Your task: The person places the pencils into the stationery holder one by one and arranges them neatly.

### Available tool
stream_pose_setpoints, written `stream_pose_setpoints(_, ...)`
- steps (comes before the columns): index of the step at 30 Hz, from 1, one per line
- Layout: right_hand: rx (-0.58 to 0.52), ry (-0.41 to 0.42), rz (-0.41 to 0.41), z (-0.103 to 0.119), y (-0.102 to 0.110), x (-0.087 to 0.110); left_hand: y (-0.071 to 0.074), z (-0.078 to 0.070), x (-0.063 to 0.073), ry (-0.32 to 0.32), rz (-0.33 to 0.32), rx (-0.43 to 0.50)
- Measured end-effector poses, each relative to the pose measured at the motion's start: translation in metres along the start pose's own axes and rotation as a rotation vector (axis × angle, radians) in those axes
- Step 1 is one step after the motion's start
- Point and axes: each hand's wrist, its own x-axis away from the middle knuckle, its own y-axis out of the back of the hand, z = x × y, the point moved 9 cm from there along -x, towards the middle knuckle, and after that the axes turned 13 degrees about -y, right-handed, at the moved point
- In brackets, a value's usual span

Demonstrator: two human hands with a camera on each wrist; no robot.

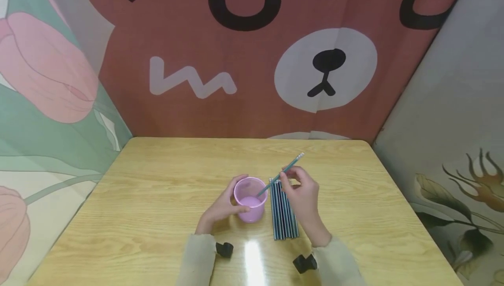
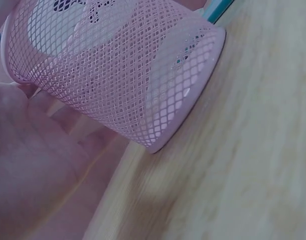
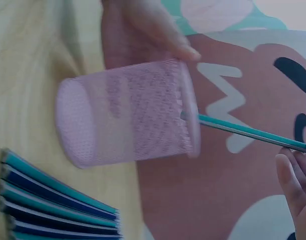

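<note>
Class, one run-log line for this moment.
left hand: holds pink mesh cup; right hand: pinches teal pencil, lower end inside cup; table: pencil row

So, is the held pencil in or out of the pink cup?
Partly in: the pencil crosses the rim of the pink cup; its upper end is outside.

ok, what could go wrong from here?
The teal pencil, its lower end inside the pink mesh pencil cup, might snag on the weave.
The right hand, close above the side-by-side pencils, could brush and scatter them.
The left hand holds the cup; if it slackens, a knock might tip it.
</note>
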Motion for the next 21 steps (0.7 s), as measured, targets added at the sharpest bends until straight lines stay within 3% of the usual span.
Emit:
stream_pose_setpoints(10, 0.145, -0.109, 0.109, -0.029, -0.034, 0.015, -0.003, -0.001, 0.001, -0.041, 0.003, 0.075)
stream_pose_setpoints(16, 0.22, -0.164, 0.148, -0.038, -0.042, 0.02, -0.006, 0.001, 0.0, -0.074, 0.007, 0.107)
stream_pose_setpoints(21, 0.262, -0.195, 0.153, -0.041, -0.044, 0.021, -0.006, 0.003, 0.001, -0.063, -0.006, 0.111)
